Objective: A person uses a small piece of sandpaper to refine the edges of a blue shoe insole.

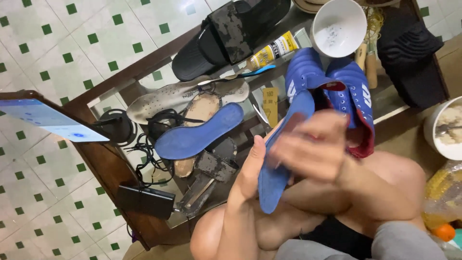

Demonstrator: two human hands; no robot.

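Note:
My left hand [248, 175] grips a blue insole [276, 180] by its edge, with the thumb up along its left side, and holds it tilted above my bare knees. My right hand [313, 144] lies across the upper half of that insole. It is blurred with its fingers curled, and I cannot tell whether anything is in it. A pair of blue lace-up shoes [358, 94] with red lining sits just beyond my hands on the glass table [159, 67]. A second blue insole [197, 132] lies flat to the left.
The table also carries worn beige insoles [178, 96], a black slide sandal [226, 33], a yellow glue tube [272, 50], a white bowl [337, 26] and a black power bank [144, 200] with cables. A lit phone [43, 118] stands at the left. Another bowl [445, 130] is at the right.

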